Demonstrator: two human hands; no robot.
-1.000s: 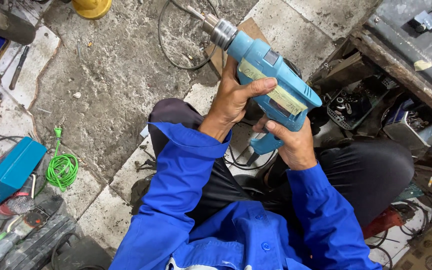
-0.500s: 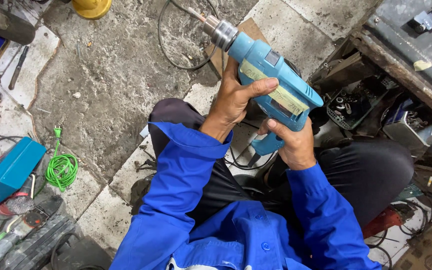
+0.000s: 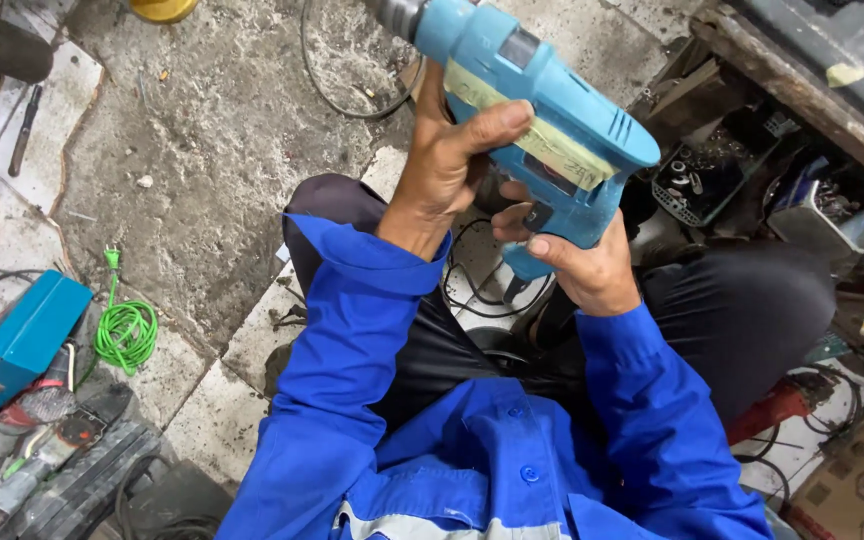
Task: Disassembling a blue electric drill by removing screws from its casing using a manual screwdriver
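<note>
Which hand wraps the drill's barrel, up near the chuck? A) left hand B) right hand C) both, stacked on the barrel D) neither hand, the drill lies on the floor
A: the left hand wraps the blue drill at its barrel, while the right hand grips the handle below.

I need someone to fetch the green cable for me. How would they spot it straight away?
Look to the left of the seated person's blue sleeve, on the rough concrete floor. Beside the blue metal case lies the coiled cable, the only bright green thing among dark wires and grey tools.
</note>
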